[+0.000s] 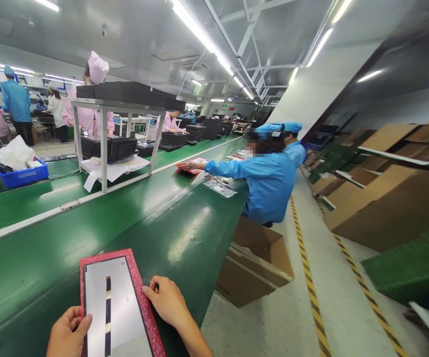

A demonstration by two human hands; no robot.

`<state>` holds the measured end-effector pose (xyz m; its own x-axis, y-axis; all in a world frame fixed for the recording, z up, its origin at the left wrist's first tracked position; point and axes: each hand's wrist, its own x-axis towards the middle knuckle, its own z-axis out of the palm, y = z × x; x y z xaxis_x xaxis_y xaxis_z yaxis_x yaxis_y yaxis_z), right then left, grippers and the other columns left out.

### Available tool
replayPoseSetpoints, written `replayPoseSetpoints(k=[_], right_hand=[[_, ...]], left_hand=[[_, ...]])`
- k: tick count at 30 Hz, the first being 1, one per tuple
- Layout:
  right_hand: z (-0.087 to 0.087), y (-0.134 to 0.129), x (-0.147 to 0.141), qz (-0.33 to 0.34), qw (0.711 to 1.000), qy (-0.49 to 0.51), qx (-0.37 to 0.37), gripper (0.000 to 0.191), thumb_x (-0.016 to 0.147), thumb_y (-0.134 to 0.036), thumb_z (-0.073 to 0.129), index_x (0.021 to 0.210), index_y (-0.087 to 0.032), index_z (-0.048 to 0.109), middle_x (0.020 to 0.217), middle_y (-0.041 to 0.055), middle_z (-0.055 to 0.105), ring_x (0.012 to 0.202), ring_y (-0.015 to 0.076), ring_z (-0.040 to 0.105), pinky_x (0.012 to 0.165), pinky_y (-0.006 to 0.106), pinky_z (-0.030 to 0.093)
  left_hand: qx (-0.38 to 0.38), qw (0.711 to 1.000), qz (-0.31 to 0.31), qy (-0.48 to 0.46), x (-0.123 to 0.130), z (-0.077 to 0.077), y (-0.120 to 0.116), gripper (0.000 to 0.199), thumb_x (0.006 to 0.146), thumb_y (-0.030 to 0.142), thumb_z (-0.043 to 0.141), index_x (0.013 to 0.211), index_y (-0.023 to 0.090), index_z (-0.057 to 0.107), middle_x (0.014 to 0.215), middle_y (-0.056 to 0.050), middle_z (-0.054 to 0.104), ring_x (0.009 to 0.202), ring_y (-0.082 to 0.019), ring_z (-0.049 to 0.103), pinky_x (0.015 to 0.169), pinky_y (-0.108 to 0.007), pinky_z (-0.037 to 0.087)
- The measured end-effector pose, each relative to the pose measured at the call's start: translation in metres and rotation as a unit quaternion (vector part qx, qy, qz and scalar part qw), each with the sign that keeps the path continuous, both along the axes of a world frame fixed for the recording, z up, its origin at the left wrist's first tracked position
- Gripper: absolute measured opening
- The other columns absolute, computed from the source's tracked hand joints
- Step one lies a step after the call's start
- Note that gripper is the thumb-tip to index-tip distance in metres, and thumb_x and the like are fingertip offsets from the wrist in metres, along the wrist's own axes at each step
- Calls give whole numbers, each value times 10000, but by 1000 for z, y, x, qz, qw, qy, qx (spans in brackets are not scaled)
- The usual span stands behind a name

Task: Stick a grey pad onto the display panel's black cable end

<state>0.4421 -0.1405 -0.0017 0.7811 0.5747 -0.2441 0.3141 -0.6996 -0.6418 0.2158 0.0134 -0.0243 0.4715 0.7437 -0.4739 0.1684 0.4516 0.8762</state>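
At the bottom of the view, a flat panel with a silvery back lies in a red speckled foam tray. A dark ribbon strip with pale bands runs lengthwise over the panel. My left hand grips the tray's left edge, its thumb reaching onto the panel and its fingers curled. On the opposite side, my right hand pinches the tray's right rim between thumb and bent fingers. The near end of tray and panel is cut off by the frame.
Green bench runs ahead, with a white shelf frame on its left. A co-worker in blue reaches over another red tray. An open cardboard box stands below the bench's right edge; a blue bin is far left.
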Motion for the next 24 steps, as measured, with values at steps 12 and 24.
replayPoseSetpoints(k=[12, 24], right_hand=[[1, -1, -1, -2, 1000, -9, -3, 228, 988, -264, 777, 788, -220, 678, 785, -19, 708, 768, 171, 630, 640, 273, 299], [-4, -3, 8, 0, 1000, -10, -19, 235, 1018, -275, 722, 797, -219, 666, 793, 13, 705, 785, 206, 653, 654, 300, 344]], left_hand=[[-11, 1000, 22, 11, 7, 19, -5, 715, 386, 566, 956, 902, 191, 635, 790, -62, 768, 703, -277, 734, 665, -342, 560], [32, 999, -10, -17, 11, 17, -6, 506, 557, 526, 892, 849, 197, 641, 773, -44, 738, 698, -240, 696, 702, -333, 535]])
